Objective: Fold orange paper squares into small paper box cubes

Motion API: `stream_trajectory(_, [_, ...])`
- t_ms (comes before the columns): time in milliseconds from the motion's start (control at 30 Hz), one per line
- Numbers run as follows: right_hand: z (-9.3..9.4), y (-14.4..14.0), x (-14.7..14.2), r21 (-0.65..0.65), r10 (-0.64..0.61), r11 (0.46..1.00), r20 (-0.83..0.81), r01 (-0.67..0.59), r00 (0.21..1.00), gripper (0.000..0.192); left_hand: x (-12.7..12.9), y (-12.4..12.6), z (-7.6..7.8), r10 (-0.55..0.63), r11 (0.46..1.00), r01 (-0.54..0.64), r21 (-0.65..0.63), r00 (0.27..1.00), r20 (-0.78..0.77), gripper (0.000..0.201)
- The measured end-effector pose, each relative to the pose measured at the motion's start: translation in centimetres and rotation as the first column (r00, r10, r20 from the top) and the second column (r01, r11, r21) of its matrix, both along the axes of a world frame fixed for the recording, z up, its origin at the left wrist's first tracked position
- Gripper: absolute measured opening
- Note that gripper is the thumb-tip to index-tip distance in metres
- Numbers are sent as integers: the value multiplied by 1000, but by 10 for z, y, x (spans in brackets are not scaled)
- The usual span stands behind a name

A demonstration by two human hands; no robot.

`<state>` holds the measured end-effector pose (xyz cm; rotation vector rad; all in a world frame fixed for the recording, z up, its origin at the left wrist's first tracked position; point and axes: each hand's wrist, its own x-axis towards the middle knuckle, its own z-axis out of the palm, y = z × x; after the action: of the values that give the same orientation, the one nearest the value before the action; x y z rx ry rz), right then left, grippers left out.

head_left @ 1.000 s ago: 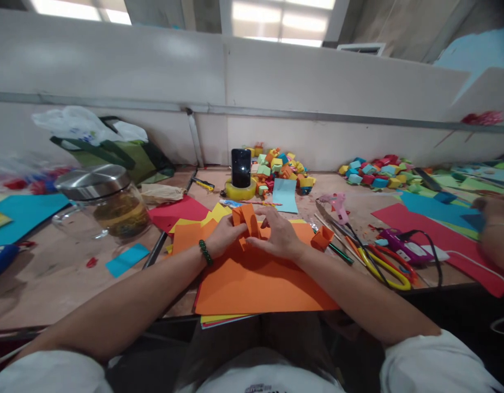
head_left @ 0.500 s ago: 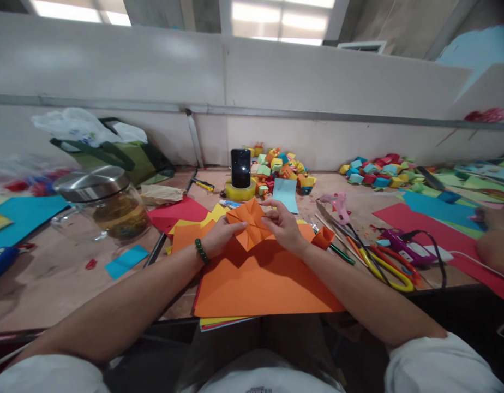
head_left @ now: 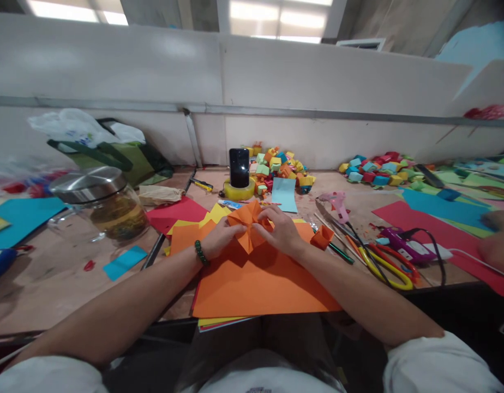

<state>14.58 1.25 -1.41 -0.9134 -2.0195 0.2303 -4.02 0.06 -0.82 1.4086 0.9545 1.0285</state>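
Note:
A folded piece of orange paper point(head_left: 247, 228), creased into pointed flaps, is held up in front of me between both hands. My left hand point(head_left: 220, 239) pinches its left side, the thumb lying on the near face. My right hand point(head_left: 281, 229) grips its right side, with the thumb pressed in near the folded middle and the fingers behind. Below them lies a stack of coloured sheets with a large orange sheet point(head_left: 264, 292) on top. A small folded orange paper box point(head_left: 322, 237) sits just right of my right wrist.
A phone point(head_left: 239, 167) stands on a yellow tape roll point(head_left: 239, 189), beside a heap of paper cubes point(head_left: 276, 164). At right lie a pink glue gun point(head_left: 339, 206), yellow-handled scissors point(head_left: 383, 273) and another person's blurred hand point(head_left: 499, 245). A glass jug point(head_left: 117, 210) stands at left.
My right thumb has moved inward onto the paper's middle, and its flaps now stand up more. The other person's hand at the right edge has shifted.

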Motion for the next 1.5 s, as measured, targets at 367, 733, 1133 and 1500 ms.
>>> stream_trajectory(367, [11, 19, 21, -398, -121, 914, -460, -83, 879, 18, -2, 5, 5, 37, 992, -14, -127, 983, 181, 48])
stream_trajectory(733, [30, 11, 17, -815, -110, 491, -407, -306, 907, 47, 3, -1, 2, 81, 949, 30, 314, 939, -335, 38])
stream_trajectory(1133, [16, 10, 13, -802, -50, 405, -500, -440, 865, 37, 0, 3, 5, 1, 992, 19, 125, 987, -158, 30])
stream_trajectory(1500, [2, 16, 7, -717, -109, 554, -566, -423, 817, 39, -6, -3, 11, 616, 621, 28, 784, 601, -510, 15])
